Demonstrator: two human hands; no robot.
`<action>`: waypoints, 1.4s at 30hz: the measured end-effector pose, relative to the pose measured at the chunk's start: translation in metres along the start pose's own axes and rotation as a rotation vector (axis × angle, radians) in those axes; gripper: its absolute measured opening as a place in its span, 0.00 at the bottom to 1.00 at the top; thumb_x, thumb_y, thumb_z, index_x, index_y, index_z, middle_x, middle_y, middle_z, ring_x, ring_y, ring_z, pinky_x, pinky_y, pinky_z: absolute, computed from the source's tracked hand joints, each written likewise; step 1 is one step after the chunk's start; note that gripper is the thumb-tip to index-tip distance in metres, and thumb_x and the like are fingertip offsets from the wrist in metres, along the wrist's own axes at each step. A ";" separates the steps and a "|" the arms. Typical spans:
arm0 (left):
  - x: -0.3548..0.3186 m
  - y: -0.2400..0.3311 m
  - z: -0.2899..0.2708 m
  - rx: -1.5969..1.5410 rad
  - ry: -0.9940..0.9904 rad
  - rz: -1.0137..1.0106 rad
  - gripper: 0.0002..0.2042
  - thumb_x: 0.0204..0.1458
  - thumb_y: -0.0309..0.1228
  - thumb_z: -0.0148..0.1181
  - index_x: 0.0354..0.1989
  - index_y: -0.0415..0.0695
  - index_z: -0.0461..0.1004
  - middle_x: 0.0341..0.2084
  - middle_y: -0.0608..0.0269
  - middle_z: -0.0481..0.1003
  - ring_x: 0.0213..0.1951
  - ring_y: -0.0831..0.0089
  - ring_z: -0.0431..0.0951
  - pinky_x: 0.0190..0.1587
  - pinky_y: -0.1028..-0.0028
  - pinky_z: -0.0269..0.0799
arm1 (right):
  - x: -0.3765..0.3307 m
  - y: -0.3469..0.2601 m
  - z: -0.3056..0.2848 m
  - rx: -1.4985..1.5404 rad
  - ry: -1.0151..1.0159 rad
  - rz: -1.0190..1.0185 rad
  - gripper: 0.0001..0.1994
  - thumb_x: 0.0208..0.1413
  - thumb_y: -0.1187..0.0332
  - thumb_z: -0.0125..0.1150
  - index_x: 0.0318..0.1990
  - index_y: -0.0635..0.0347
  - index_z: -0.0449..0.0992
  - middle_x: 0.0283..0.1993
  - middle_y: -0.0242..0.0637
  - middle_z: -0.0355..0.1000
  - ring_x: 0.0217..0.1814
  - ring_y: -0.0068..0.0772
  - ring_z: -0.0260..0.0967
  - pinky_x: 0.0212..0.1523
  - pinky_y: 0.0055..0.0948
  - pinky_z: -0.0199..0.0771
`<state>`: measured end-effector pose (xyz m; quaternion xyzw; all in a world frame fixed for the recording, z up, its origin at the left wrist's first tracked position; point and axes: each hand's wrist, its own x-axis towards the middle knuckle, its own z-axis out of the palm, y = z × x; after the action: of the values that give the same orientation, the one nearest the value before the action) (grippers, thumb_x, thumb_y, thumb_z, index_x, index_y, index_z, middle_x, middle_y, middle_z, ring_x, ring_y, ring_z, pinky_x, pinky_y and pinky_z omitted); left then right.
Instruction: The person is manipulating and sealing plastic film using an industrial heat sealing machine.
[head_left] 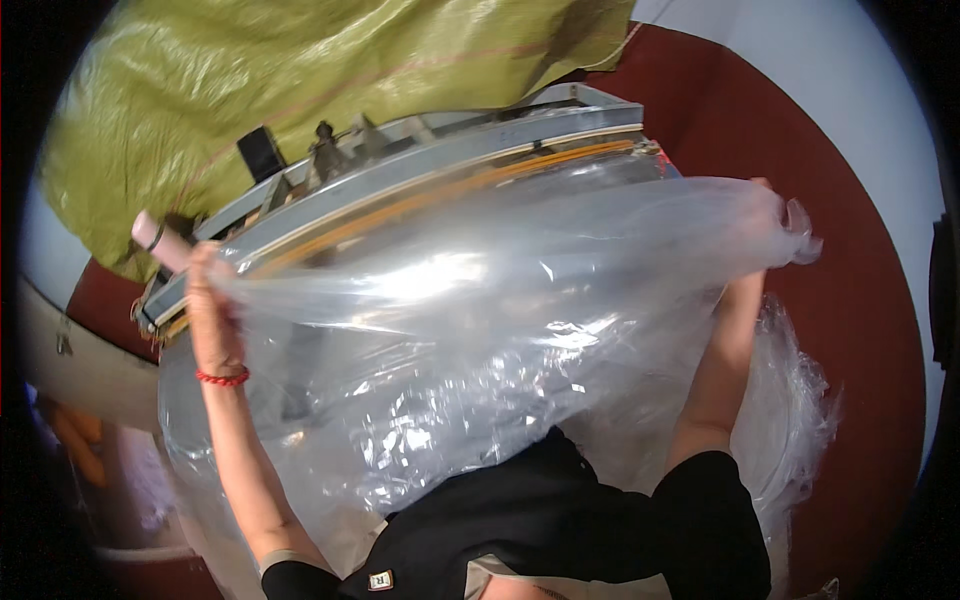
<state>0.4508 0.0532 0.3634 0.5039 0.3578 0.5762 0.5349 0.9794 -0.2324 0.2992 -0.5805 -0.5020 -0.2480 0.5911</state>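
Note:
A wide clear plastic sheet [560, 240] stretches between my two raised arms, its upper edge bunched and smeared by motion. My left hand [212, 315], with a red beaded bracelet [222, 377] at the wrist, is closed on the sheet's left end. At the right end, my right hand [758, 225] grips a gathered part of the plastic, which veils most of its fingers. Below the held edge, the sheet hangs in shiny folds toward my body. Just beyond it runs a long grey metal frame [440, 158] with an orange bar [480, 178] along its near side.
A pink bottle [160, 240] is beside the frame's left end, and a black phone-like slab [261, 153] stands at its back. A yellow-green tarp [330, 70] covers what lies behind. More crumpled clear plastic [795, 400] spreads at the right over the dark red floor [850, 330].

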 end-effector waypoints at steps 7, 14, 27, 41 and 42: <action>0.034 -0.143 -0.051 0.581 -0.263 -0.214 0.07 0.46 0.27 0.55 0.19 0.44 0.67 0.15 0.79 0.62 0.18 0.88 0.56 0.20 0.85 0.50 | -0.082 0.107 0.010 -0.324 -0.371 0.780 0.15 0.44 0.62 0.58 0.19 0.68 0.71 0.17 0.32 0.66 0.20 0.23 0.60 0.24 0.26 0.61; 0.040 -0.147 -0.055 0.599 -0.280 -0.175 0.06 0.47 0.27 0.54 0.19 0.44 0.67 0.15 0.79 0.62 0.18 0.89 0.56 0.21 0.86 0.49 | -0.094 0.055 -0.022 -0.209 -0.546 1.214 0.15 0.43 0.60 0.58 0.23 0.67 0.74 0.18 0.34 0.68 0.20 0.25 0.64 0.21 0.27 0.63; 0.031 -0.148 -0.056 0.581 -0.275 -0.193 0.07 0.48 0.26 0.54 0.20 0.44 0.66 0.16 0.79 0.62 0.21 0.88 0.57 0.23 0.86 0.51 | -0.022 0.079 0.068 -0.582 -0.271 0.455 0.18 0.37 0.54 0.62 0.28 0.62 0.73 0.28 0.42 0.70 0.32 0.41 0.68 0.34 0.33 0.66; 0.030 -0.149 -0.066 0.544 -0.276 -0.162 0.06 0.48 0.27 0.54 0.22 0.44 0.65 0.17 0.79 0.61 0.20 0.89 0.56 0.23 0.88 0.50 | -0.037 0.079 0.141 -0.613 -0.515 0.146 0.16 0.46 0.55 0.53 0.37 0.57 0.73 0.45 0.39 0.65 0.49 0.41 0.59 0.46 0.41 0.59; 0.029 -0.147 -0.065 0.548 -0.272 -0.158 0.06 0.48 0.27 0.54 0.22 0.44 0.65 0.18 0.79 0.61 0.21 0.89 0.56 0.23 0.88 0.51 | -0.028 0.080 0.144 -0.624 -0.523 0.247 0.15 0.45 0.56 0.54 0.33 0.57 0.74 0.42 0.39 0.66 0.45 0.41 0.62 0.43 0.40 0.61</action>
<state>0.4276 0.1151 0.2140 0.6723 0.4629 0.3425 0.4653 0.9948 -0.0895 0.2136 -0.8307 -0.4626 -0.1598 0.2653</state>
